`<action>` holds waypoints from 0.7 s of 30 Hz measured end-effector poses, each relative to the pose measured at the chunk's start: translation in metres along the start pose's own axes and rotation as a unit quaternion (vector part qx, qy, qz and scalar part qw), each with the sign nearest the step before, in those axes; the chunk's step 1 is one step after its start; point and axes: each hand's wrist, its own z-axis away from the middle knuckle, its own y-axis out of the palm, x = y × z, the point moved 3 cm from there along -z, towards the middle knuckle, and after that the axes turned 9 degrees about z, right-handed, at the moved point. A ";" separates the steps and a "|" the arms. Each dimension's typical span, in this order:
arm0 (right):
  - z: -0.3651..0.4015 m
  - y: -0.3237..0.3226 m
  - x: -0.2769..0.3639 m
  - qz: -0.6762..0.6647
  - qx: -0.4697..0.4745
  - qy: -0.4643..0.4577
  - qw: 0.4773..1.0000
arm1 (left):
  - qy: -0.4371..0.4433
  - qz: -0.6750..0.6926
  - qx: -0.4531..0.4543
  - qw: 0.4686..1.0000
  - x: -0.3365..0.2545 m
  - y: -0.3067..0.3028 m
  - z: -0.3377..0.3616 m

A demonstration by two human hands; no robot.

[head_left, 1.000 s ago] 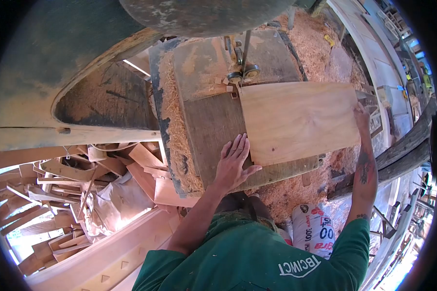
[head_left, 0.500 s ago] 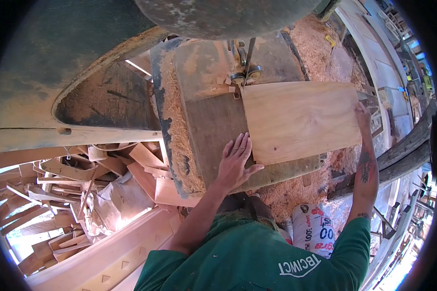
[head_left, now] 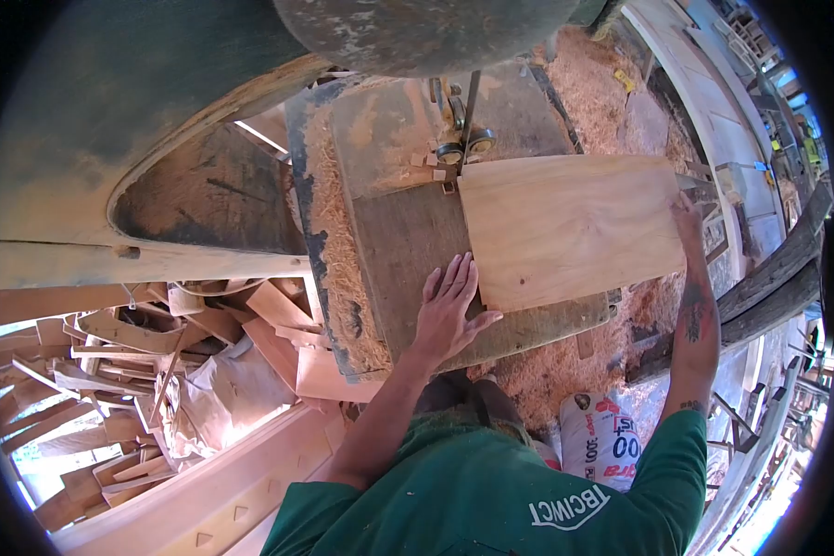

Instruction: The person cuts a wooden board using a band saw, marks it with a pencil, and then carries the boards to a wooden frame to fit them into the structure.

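**Sawdust around the bench**

From afar I see the board lying on the bench, right end overhanging, far left corner just beside the guide wheels. The left hand rests spread along its left edge, thumb apart; the right hand's grip is at the right edge, whether pinching I cannot tell. I judge the board stiff, fairly light, best held by opposite edges.

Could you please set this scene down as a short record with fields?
Material: pale rectangular wooden board on the brown wooden tabletop, overhanging its right side
Left hand: spread, at the board's left edge
Right hand: at the board's right edge
Machine: narrow dark metal blade by the board's far left corner
Debris: orange-brown wood shavings
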 end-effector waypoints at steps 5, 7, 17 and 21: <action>0.017 -0.007 0.020 0.138 -0.018 0.020 0.990 | 0.014 -0.007 0.002 1.000 0.005 0.002 0.002; 0.024 -0.006 0.008 0.138 0.010 -0.021 0.990 | 0.014 -0.012 0.020 1.000 0.003 -0.001 0.009; 0.195 -0.035 -0.087 0.015 0.077 0.143 0.987 | 0.019 0.044 0.068 0.997 0.006 -0.008 0.083; 0.220 0.044 -0.255 0.127 -0.261 0.263 0.920 | -0.003 0.077 0.060 0.995 0.016 -0.019 0.075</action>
